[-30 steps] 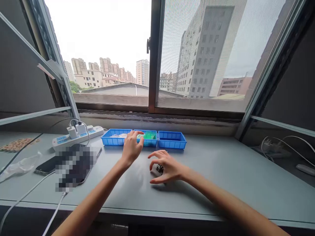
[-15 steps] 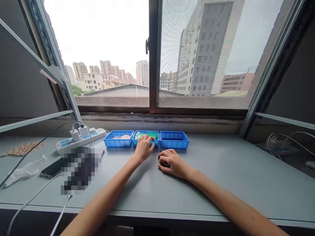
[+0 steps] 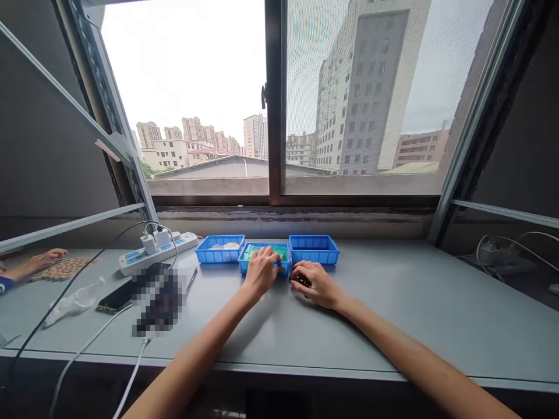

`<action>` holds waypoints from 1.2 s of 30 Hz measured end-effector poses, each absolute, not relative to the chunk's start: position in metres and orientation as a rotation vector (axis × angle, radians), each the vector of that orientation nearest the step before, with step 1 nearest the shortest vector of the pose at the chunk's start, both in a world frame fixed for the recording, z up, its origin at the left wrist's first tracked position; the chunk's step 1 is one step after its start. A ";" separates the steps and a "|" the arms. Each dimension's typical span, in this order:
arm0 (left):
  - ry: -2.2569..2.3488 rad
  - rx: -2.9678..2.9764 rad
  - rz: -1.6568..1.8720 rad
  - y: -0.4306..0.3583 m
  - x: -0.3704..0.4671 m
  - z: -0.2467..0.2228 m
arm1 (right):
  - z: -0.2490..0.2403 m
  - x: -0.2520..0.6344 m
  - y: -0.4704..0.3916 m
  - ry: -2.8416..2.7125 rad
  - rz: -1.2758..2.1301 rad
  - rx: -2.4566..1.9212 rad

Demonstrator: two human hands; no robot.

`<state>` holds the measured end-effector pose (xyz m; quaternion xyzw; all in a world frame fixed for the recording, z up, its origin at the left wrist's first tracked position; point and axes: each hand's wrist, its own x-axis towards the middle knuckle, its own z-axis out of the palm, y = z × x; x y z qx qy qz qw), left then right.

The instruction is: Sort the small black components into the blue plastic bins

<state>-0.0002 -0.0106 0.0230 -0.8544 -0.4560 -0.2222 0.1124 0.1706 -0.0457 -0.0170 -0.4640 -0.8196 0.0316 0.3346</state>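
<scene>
My left hand [image 3: 262,271] is at the middle blue tray [image 3: 244,267], its fingers curled over the front wall and touching it. Green packets [image 3: 279,250] lie in that tray. My right hand [image 3: 318,284] rests on the table with its fingers wrapped round a clump of small dark brown pieces [image 3: 302,280], just in front of the right blue tray [image 3: 313,256]. No contents show in the right tray. Pale packets [image 3: 225,247] lie in the left blue tray [image 3: 213,256].
On the left are a white power strip [image 3: 131,263], a phone [image 3: 114,297], a blurred dark object [image 3: 161,305], crumpled plastic [image 3: 74,301] and cables. Another person's hand [image 3: 52,256] reaches over small tan pieces [image 3: 63,269]. A window stands behind the grey table [image 3: 371,343].
The middle tray has come toward me, out of line with the other two, with my left hand on it. Another person's hand has entered at the far left. The view has shifted slightly.
</scene>
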 end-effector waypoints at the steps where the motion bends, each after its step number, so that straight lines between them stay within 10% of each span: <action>1: -1.317 -2.506 -0.698 -0.011 -0.002 0.023 | -0.016 0.170 -0.045 -2.056 0.112 -1.218; 21: -0.844 -2.690 -1.023 -0.035 0.008 0.006 | 0.014 0.169 -0.064 -1.148 1.045 -1.187; 36: -0.936 -2.572 -1.183 -0.025 -0.008 0.018 | 0.006 0.159 -0.070 -1.214 0.674 -1.122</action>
